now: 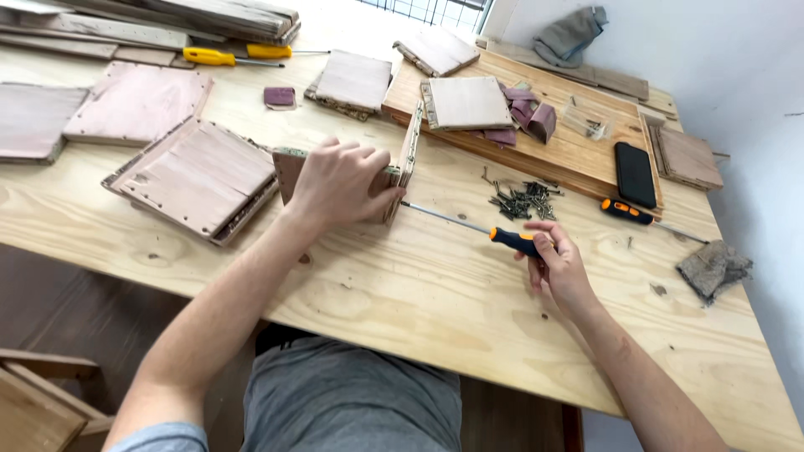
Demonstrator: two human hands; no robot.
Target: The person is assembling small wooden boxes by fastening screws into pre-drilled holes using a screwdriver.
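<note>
Left hand (339, 180): clamps down over the small wooden box (400, 172), steadying it on edge at the table's (419, 293) centre.
Right hand (557, 266): fingers wrap the orange-and-black screwdriver (477, 228), shaft level, tip at the box's right side.
Screws (523, 201): loose pile just right, within reach.
Around: finished panels (197, 176) left; second screwdriver (641, 216), phone (635, 174) far right.

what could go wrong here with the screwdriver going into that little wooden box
1. The left hand braces the small wooden box right where the screwdriver tip meets it; a slip could jab the fingers.
2. The right hand grips only the handle of a long shaft held nearly flat, so the tip may wander off the screw.
3. The pile of loose screws lies close to the right hand's side; a sweep of the arm could scatter them.
</note>
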